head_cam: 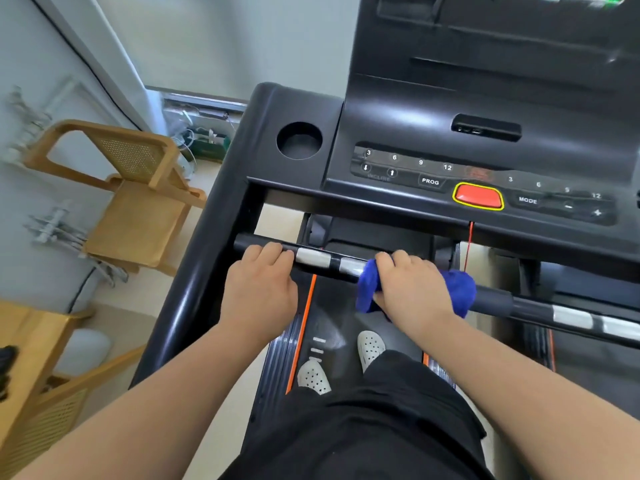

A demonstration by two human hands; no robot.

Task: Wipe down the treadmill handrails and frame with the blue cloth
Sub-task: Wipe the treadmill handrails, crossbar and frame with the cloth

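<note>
A black front handrail (498,299) with silver sensor plates runs across the treadmill below the console. My left hand (263,285) grips the bar near its left end, fingers curled over the top. My right hand (412,289) grips the blue cloth (462,289), which is wrapped around the bar just right of two silver plates (313,258). The cloth bulges out on both sides of that hand. The black left side frame (187,289) slopes down toward me at the left.
The console (485,188) with a red stop button and a cup holder (299,140) sits above the bar. A red safety cord (469,244) hangs behind my right hand. Wooden chairs (138,202) stand against the wall at left. My feet are on the belt (343,327).
</note>
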